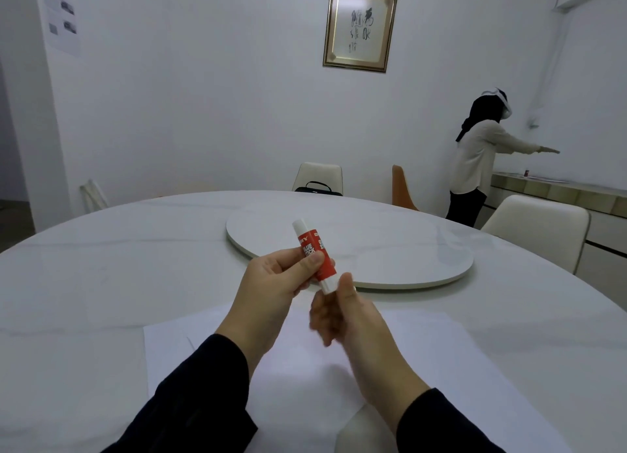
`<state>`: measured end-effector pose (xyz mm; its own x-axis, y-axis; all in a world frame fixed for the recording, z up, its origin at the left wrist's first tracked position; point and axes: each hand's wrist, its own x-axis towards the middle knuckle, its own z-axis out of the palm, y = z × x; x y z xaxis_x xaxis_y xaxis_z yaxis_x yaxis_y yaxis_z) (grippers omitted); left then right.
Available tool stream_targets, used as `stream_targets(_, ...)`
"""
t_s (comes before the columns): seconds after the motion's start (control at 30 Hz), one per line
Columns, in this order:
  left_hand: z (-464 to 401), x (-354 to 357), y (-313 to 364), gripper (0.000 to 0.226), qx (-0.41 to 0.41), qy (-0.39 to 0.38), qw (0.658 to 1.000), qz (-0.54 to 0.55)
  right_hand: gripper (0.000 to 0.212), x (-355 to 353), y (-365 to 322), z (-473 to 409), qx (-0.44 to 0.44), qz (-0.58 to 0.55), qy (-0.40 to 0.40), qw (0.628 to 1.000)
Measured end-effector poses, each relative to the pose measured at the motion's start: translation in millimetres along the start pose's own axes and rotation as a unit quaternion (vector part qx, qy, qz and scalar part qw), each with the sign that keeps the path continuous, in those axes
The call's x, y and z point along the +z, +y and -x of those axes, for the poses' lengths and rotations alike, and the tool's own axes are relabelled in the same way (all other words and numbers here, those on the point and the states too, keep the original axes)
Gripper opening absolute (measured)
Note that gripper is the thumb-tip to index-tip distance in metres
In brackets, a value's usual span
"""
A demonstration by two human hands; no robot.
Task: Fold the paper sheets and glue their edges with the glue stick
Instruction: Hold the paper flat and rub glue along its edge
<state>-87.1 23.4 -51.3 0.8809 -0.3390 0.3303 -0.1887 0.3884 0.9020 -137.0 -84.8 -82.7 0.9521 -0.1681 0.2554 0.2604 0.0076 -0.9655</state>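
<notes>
The landmark here is the glue stick (pixel 315 256), a red and white tube that is held up in the air above the round white table (pixel 101 276), with its white cap pointing up and a little to the left. To the left of the glue stick and touching it is the left hand (pixel 271 283); its thumb and fingers are closed around the red middle part of the tube, and the thumb lies over the label. Below the glue stick, flat on the table, lie the white paper sheets (pixel 424 351), overlapping each other, and both dark sleeves reach over them. Just to the right of the lower white end of the glue stick is the right hand (pixel 346 313); it is blurred, its thumb touches or nearly touches this end, and I cannot tell if the fingers really grip it. Behind the glue stick and to its right, the white turntable (pixel 407 249) rests on the table.
</notes>
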Motion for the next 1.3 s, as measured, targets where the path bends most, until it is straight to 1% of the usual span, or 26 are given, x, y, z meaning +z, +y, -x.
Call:
stream_targets(0.07, 0.2, 0.5, 0.2, 0.025, -0.001, 0.003, 1.000, -0.002, 0.030, -2.2, 3.3, -2.1, -0.106, 0.127, 0.069, 0.984)
stream_targets(0.13, 1.6, 2.8, 0.3, 0.024, -0.003, -0.007, 1.000, 0.008, 0.021, -3.5, 4.1, -2.1, -0.150, 0.168, 0.093, 0.970)
stream_targets(0.2, 2.7, 4.8, 1.9, 0.022, 0.000, -0.020, 1.000, 0.006, 0.027, -2.0, 5.4, -0.8, -0.171, 0.172, 0.079, 0.967)
stream_targets(0.3, 2.9, 5.5, 4.4, 0.021, 0.008, -0.028, 1.000, -0.003, 0.044, -1.5, 1.8, 1.0, -0.176, 0.233, 0.089, 0.952)
stream_targets(0.33, 2.5, 5.2, 4.2, 0.021, 0.008, -0.028, 1.000, -0.002, 0.047, -1.3, 0.1, 1.4, -0.152, 0.210, 0.078, 0.963)
stream_targets(0.4, 2.8, 4.8, 3.4, 0.022, 0.012, -0.027, 1.000, -0.008, 0.055, 1.8, -3.4, 2.0, -0.071, 0.100, 0.012, 0.992)
stream_targets(0.43, 3.2, 4.4, 3.3, 0.023, 0.015, -0.025, 0.999, -0.014, 0.060, 3.0, -4.4, 2.2, -0.036, 0.053, -0.019, 0.998)
stream_targets(0.5, 3.2, 3.0, 3.2, 0.023, 0.019, -0.016, 1.000, -0.018, 0.062, 3.7, -3.4, 1.1, -0.018, 0.034, -0.024, 0.999)
stream_targets(0.57, 1.5, 0.9, 3.5, 0.020, 0.019, -0.004, 1.000, -0.010, 0.048, 1.2, -1.6, -1.2, -0.069, 0.090, 0.039, 0.993)
stream_targets(0.6, 0.7, 0.4, 3.5, 0.019, 0.016, 0.001, 1.000, -0.005, 0.043, -2.2, 1.1, -3.0, -0.114, 0.124, 0.077, 0.983)
stream_targets(0.67, 1.0, 1.5, 3.8, 0.019, 0.010, -0.001, 1.000, -0.003, 0.041, -8.2, 3.0, -3.7, -0.197, 0.197, 0.133, 0.951)
stream_targets(0.7, 1.4, 2.2, 3.8, 0.020, 0.009, -0.007, 1.000, -0.005, 0.042, -8.3, 2.9, -2.5, -0.216, 0.219, 0.141, 0.941)
stream_targets(0.73, 1.5, 2.3, 3.6, 0.022, 0.009, -0.015, 1.000, -0.008, 0.046, -6.7, 3.0, -1.6, -0.213, 0.204, 0.134, 0.946)
stream_targets(0.77, 2.0, 2.3, 4.1, 0.023, 0.010, -0.021, 1.000, -0.009, 0.049, -4.1, 1.7, -0.9, -0.176, 0.148, 0.119, 0.966)
stream_targets(0.8, 1.8, 1.8, 4.3, 0.024, 0.012, -0.022, 1.000, -0.012, 0.050, -1.7, -0.1, -0.9, -0.110, 0.072, 0.093, 0.987)
stream_targets(0.83, 1.1, 0.5, 4.5, 0.024, 0.013, -0.018, 1.000, -0.016, 0.052, -0.8, -2.2, -1.6, -0.045, 0.015, 0.066, 0.997)
stream_targets(0.87, 0.0, -0.9, 3.5, 0.023, 0.012, -0.011, 1.000, -0.024, 0.052, -1.0, -4.0, -2.1, -0.008, -0.004, 0.047, 0.999)
stream_targets(0.9, -0.4, -1.4, 2.7, 0.020, 0.009, -0.006, 0.999, -0.033, 0.052, -2.1, -3.0, -2.6, -0.008, 0.026, 0.045, 0.999)
stream_targets(0.97, -1.2, -1.7, -0.3, 0.011, 0.005, 0.000, 0.999, -0.045, 0.044, -4.5, -0.3, -3.6, -0.082, 0.119, 0.091, 0.985)
stream_targets(1.03, -2.0, -1.5, -2.3, 0.009, 0.002, 0.006, 0.999, -0.047, 0.035, -7.2, 0.4, -3.0, -0.148, 0.170, 0.138, 0.964)
stream_targets(1.07, -2.5, -1.9, -2.7, 0.009, 0.002, 0.006, 0.999, -0.045, 0.030, -7.9, 1.1, -3.6, -0.155, 0.180, 0.145, 0.960)
stream_targets(1.13, -2.2, -3.3, -2.0, 0.011, 0.006, 0.001, 0.999, -0.044, 0.028, -4.7, -1.3, -3.4, -0.118, 0.161, 0.117, 0.973)
stream_targets(1.17, -2.3, -4.1, -1.7, 0.016, 0.007, -0.002, 0.999, -0.043, 0.032, -2.5, -3.5, -2.7, -0.081, 0.118, 0.089, 0.986)
stream_targets(1.23, -2.6, -5.0, -1.0, 0.026, 0.005, -0.010, 0.999, -0.037, 0.038, -2.0, -7.3, -3.5, 0.025, -0.056, 0.031, 0.998)
stream_targets(1.27, -2.9, -4.9, -1.2, 0.028, 0.002, -0.013, 0.999, -0.036, 0.038, -2.6, -9.9, -3.4, 0.079, -0.145, 0.008, 0.986)
stream_targets(1.3, -2.9, -4.2, -1.4, 0.029, 0.003, -0.016, 0.999, -0.038, 0.039, -4.3, -11.5, -3.3, 0.110, -0.192, -0.007, 0.975)
